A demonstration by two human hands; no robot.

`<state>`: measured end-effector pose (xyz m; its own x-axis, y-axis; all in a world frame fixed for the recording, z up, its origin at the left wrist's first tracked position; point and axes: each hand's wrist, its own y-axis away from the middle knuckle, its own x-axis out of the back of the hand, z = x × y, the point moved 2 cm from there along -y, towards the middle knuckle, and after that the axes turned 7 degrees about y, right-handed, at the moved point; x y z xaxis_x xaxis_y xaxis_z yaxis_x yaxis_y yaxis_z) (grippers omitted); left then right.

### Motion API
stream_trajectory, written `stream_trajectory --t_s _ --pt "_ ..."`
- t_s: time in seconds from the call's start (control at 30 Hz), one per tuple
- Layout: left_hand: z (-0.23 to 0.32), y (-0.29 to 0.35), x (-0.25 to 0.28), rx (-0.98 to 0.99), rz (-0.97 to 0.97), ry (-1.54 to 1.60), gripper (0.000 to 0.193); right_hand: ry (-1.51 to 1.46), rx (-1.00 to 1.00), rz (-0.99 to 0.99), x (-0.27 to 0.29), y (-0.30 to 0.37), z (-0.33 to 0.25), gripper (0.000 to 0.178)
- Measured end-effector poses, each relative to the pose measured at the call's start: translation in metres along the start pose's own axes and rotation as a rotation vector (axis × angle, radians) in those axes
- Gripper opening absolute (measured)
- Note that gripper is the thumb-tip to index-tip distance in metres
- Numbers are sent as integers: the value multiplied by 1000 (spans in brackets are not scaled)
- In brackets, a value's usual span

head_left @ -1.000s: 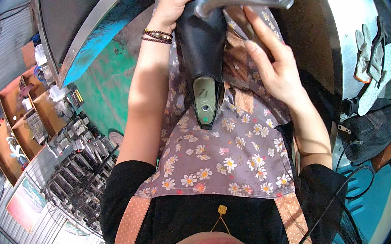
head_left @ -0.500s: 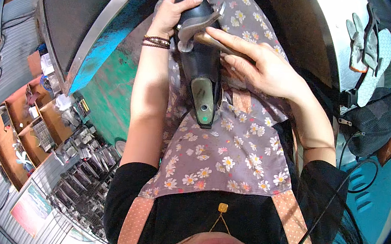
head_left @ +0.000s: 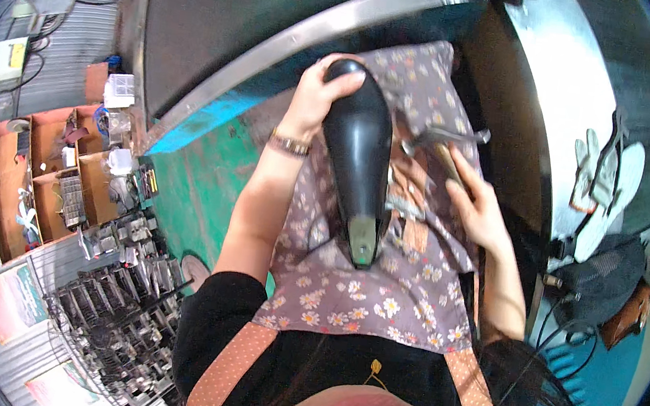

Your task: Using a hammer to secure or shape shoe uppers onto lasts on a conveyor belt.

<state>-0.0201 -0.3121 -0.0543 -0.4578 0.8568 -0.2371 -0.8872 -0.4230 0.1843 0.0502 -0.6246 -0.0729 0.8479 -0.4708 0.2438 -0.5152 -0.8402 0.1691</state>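
A black shoe [head_left: 358, 159] lies sole-up along my lap on a floral apron [head_left: 379, 289]. My left hand [head_left: 317, 98] grips the far end of the shoe, with a bracelet at the wrist. My right hand [head_left: 473, 208] is closed on the handle of a metal hammer-like tool [head_left: 440, 140], whose head sits just right of the shoe. The part of the shoe under my left palm is hidden.
A curved metal bench edge [head_left: 295, 39] runs ahead of my knees. Work gloves [head_left: 604, 179] lie on the metal surface at right, above a dark bag [head_left: 600, 286]. Orange compartment trays [head_left: 40, 170] and a wire rack with metal parts [head_left: 118, 292] stand at left.
My right hand came off the shoe's sole and moved right with the tool. The shoe now lies straighter on my lap, my left hand still on its far end.
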Motion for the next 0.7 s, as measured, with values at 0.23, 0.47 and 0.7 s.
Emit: stream_trajectory --t_s 0.23,0.47,0.7 --pt "152 28 33 -548 181 115 43 -46 -81 17 -4 -14 4 54" --pt "176 -26 198 -697 766 706 25 162 -55 -131 -5 -31 -22 55" --pt "42 -99 238 -177 876 884 23 62 -74 -145 -7 -44 -15 53"
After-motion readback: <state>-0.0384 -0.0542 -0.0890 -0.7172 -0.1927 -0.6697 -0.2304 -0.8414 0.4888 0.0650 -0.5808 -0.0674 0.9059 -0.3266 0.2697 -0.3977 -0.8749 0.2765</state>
